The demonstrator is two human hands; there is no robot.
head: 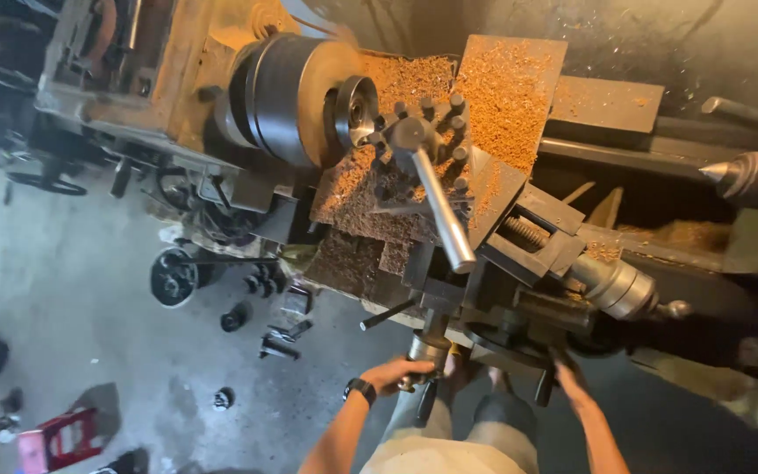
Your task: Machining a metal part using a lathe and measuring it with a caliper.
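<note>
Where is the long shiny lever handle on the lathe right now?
In the head view it sits centre frame, rising from the tool post among orange chips, its lever handle slanting toward the person, right of the chuck.

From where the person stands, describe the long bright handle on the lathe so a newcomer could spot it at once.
Start at the big dark chuck on the lathe. Just right of it sits the tool post, ringed with bolt heads and surrounded by orange-brown chips. The handle slants from its top toward the person: a smooth, shiny steel bar, longer and brighter than any lever nearby.

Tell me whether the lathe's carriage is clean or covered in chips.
Covered: orange-brown chips blanket the carriage around the tool post.
</note>
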